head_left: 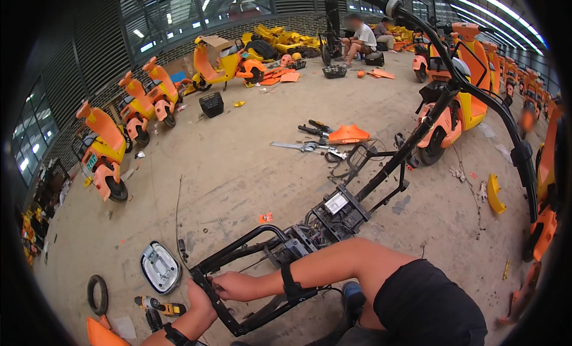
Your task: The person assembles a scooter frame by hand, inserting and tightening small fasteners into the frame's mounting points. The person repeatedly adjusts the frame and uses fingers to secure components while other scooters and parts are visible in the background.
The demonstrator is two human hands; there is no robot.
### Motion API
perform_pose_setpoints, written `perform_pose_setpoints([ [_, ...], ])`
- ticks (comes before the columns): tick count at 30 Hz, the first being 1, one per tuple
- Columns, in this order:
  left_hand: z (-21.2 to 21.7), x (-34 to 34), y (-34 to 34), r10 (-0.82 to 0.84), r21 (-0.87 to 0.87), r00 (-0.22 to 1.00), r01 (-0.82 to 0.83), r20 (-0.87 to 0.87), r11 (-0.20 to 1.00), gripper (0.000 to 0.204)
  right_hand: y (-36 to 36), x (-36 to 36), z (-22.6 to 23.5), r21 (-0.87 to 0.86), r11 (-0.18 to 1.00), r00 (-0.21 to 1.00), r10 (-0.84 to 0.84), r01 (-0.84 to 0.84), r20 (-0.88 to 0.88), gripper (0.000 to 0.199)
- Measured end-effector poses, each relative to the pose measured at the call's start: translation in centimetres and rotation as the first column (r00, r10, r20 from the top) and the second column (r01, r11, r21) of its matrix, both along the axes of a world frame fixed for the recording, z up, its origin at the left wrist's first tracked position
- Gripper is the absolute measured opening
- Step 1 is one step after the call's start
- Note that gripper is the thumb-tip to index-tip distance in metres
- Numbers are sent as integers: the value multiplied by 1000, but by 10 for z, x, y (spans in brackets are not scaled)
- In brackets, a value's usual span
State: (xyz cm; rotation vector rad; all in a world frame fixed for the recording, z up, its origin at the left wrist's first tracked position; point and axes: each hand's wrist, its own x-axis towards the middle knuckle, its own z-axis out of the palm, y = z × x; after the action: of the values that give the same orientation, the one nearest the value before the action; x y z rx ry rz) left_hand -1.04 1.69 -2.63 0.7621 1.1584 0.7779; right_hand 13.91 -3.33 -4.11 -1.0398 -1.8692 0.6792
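A stripped black scooter frame [275,230] lies across the floor before me, its handlebar reaching to the upper right. My left hand [201,299] is closed round the crossbar at the frame's rear end, the fingers partly hidden behind it. Just inside that same bar, my right hand [235,286] is closed with its fingertips bunched against the metal; what they pinch is hidden. A thin black cable [178,221] runs away from the bar near my left hand. Beside that hand lie an upturned scooter seat [160,267] and a yellow-and-black cordless drill [170,309].
A small tyre [98,295] and an orange panel [102,333] lie at lower left. Past the frame are several hand tools [310,147] and an orange cover [348,134]. Orange-and-yellow scooters [102,149] stand left and right. Two people sit at the back near a black basket [335,72].
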Motion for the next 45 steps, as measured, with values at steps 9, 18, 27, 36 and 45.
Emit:
perform_pose_setpoints([
  [9,18,7,-10,-6,-27,1000,6,8,1000,57,8,-4,3,-575,815,967,-80,-75,-240,22],
  [18,4,1,-5,15,8,1000,-15,-5,1000,57,-1,6,22,-31,997,996,77,-76,50,19],
  [27,16,3,-9,-14,-32,1000,13,-19,999,56,-2,4,15,-285,957,997,41,-56,-57,18],
  [36,24,7,-13,-51,-48,998,53,47,997,56,4,-1,16,-645,760,974,-77,-82,-215,18],
  [45,17,9,-12,3,-46,1000,-3,-9,999,55,1,-1,1,-74,997,989,-34,24,-144,22],
])
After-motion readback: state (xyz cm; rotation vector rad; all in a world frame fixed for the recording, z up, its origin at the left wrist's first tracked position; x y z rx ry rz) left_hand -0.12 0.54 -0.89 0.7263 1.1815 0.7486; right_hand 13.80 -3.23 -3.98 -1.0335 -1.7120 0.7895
